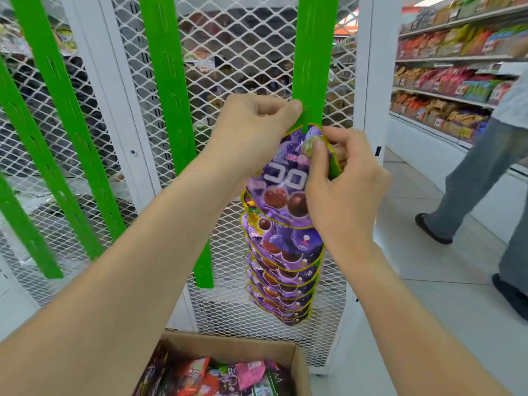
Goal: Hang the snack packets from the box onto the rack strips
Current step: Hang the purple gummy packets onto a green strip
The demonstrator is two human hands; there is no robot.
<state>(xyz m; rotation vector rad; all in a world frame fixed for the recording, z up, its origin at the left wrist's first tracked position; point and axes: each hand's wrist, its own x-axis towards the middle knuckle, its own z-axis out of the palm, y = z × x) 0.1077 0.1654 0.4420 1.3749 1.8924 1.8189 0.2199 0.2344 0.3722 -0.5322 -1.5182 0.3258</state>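
Observation:
A green rack strip [314, 52] hangs down the white mesh rack in front of me. My left hand [254, 132] pinches this strip just above the top packet. My right hand [340, 181] pinches the top of a purple grape snack packet [285, 178] at the strip's slot. Below it several more purple packets [283, 275] hang overlapping down the same strip. A cardboard box [228, 350] with several mixed packets stands at the bottom of the view.
Other green strips [168, 81] hang bare on the mesh rack [237, 52] to the left. A person in grey trousers [483, 172] walks along the aisle at the right, beside stocked shelves [445, 90].

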